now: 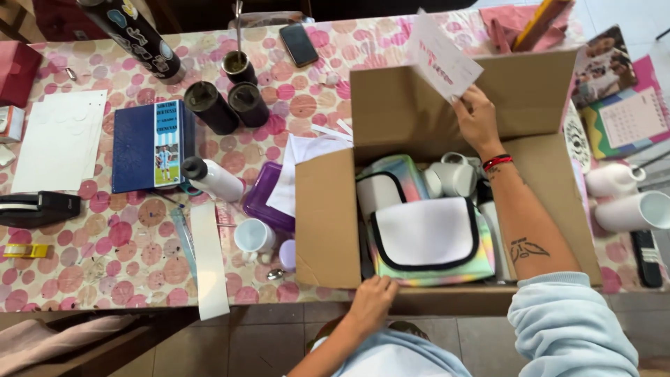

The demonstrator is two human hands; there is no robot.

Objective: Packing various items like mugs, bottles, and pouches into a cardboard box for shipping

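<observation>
— Since the left hand [371,301] rests curled over the near edge of the cardboard box [322,216], what is it doing there?

— It grips nothing else; the fingers seem to press on the box's near flap, probably to keep the box steady at the table's edge. Just beyond it, inside the box, lies a pouch [427,237] with a white front, black trim and rainbow sides, laid flat on top so it fills the middle. A second, similar pouch [391,181] sits behind it, and a pale grey mug [453,178] is tucked into the gap beside that.

— And the other hand?

— The right hand [477,119] reaches across the box to its far flap, fingers pinched on a white card [441,57] with pink lettering, held up above the box's back wall. Whether the card leans on the flap cannot be told.

— What lies around the box?

— To its left, on the pink-dotted tablecloth [105,230], stand a small white mug [254,236], a purple container [269,202] and a blue book [153,145]; farther off are dark cylinders [227,105] and a phone [299,45]. Two white mugs [631,199] lie on the right.
</observation>
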